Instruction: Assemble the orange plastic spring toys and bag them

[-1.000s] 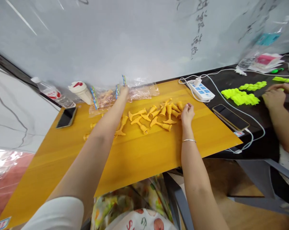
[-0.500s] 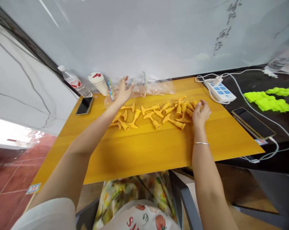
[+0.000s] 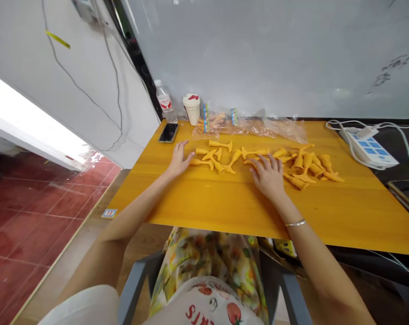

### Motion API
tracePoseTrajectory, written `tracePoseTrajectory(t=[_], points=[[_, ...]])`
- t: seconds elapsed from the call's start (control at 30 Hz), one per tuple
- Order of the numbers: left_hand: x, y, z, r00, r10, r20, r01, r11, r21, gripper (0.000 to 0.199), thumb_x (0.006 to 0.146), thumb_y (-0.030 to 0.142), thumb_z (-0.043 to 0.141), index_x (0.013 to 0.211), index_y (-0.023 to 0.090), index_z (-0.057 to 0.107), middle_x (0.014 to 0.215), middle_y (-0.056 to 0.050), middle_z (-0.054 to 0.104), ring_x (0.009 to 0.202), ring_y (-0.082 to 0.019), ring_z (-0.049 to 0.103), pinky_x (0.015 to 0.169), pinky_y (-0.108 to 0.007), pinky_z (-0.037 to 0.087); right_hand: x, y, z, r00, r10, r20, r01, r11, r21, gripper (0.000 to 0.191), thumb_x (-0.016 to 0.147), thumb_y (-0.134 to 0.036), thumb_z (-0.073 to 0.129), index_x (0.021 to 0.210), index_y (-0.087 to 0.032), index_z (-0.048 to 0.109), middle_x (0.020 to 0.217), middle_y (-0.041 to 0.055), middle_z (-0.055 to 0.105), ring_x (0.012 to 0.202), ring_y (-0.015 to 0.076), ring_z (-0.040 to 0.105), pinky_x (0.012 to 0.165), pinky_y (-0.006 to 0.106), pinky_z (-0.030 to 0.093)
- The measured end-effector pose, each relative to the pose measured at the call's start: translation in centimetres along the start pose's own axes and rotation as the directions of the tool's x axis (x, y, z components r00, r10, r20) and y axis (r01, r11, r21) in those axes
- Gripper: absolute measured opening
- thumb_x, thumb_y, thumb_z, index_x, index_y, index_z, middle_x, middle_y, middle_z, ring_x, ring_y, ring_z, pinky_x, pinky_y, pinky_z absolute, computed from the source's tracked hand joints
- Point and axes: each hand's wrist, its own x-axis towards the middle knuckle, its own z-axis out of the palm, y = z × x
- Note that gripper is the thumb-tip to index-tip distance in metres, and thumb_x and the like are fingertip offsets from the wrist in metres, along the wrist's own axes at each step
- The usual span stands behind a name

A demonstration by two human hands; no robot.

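Several orange hammer-shaped pieces lie in a loose row across the yellow tabletop. My left hand rests at the left end of the row, thumb and fingers apart, beside an orange piece; nothing shows in its grasp. Over the middle of the row is my right hand, its fingers spread and its fingertips at an orange piece. To the right of it, more pieces are heaped together. Behind the row lie clear plastic bags, the left one with orange pieces inside.
A water bottle, a paper cup and a phone are at the back left. On the right are a white power strip with cables and another phone. A whiteboard rises behind the table.
The view has turned to the left. My left hand has come down from the bags to the row's left end. My right hand has moved left from the row's right end to its middle.
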Motion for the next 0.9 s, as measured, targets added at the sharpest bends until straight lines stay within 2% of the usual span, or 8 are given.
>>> tracePoseTrajectory(t=[0.07,0.17,0.27,0.47,0.63,0.9], points=[[-1.0,-0.4,0.0,0.997,-0.009,0.074,0.008,1.000,0.013,0.056,0.092,0.046,0.054,0.138,0.016,0.044,0.138,-0.020,0.048,0.135,-0.032,0.044,0.115,-0.053,0.035,-0.4,-2.5,0.3,0.991,-0.082,0.105,0.084,0.996,-0.018,0.039,0.098,-0.037,0.046,0.132,-0.026,0.062,0.145,0.0098,0.055,0.140,0.0366,0.038,0.114,0.063,0.025],[-2.0,-0.5,0.3,0.985,-0.026,0.170,0.025,1.000,0.009,0.060,0.091,0.046,0.056,0.140,0.015,0.042,0.146,-0.021,0.039,0.141,-0.034,0.038,0.117,-0.053,0.032,-0.7,-3.3,0.7,0.979,-0.057,0.195,0.069,0.996,-0.054,0.039,0.099,-0.032,0.043,0.131,-0.024,0.064,0.143,0.0110,0.057,0.138,0.0388,0.041,0.111,0.067,0.027],[-2.8,-0.4,0.7,0.976,-0.036,0.217,0.041,0.999,-0.022,0.063,0.091,0.048,0.056,0.142,0.014,0.040,0.148,-0.022,0.035,0.143,-0.034,0.035,0.118,-0.052,0.031,-0.7,-1.7,0.6,0.976,0.010,0.219,0.012,0.995,-0.097,0.040,0.098,-0.028,0.041,0.130,-0.023,0.064,0.143,0.0112,0.058,0.136,0.0381,0.044,0.109,0.070,0.028],[-3.8,-0.1,1.1,0.971,0.028,0.236,-0.033,0.999,0.017,0.048,0.091,0.038,0.058,0.134,0.017,0.051,0.130,-0.015,0.047,0.125,-0.031,0.046,0.112,-0.050,0.038,-0.7,1.8,-0.2,0.955,0.140,0.261,-0.093,0.979,-0.184,0.041,0.098,-0.028,0.039,0.130,-0.024,0.063,0.142,0.0112,0.059,0.134,0.0342,0.047,0.108,0.069,0.030],[-4.0,0.3,1.0,0.953,0.092,0.290,-0.108,0.993,0.038,0.036,0.095,0.025,0.049,0.129,0.017,0.058,0.121,-0.013,0.052,0.114,-0.028,0.048,0.107,-0.046,0.042,0.0,3.3,-0.2,0.925,0.225,0.305,-0.165,0.963,-0.212,0.042,0.098,-0.031,0.037,0.131,-0.025,0.062,0.144,0.0088,0.057,0.135,0.0320,0.047,0.109,0.067,0.029],[-3.9,0.6,0.8,0.940,0.137,0.314,-0.159,0.986,0.045,0.038,0.095,0.020,0.048,0.130,0.023,0.062,0.122,-0.012,0.054,0.112,-0.028,0.047,0.104,-0.045,0.041,1.9,4.8,0.8,0.887,0.354,0.297,-0.290,0.927,-0.236,0.041,0.097,-0.032,0.038,0.125,-0.023,0.066,0.140,0.0115,0.060,0.130,0.0334,0.048,0.107,0.070,0.028]])
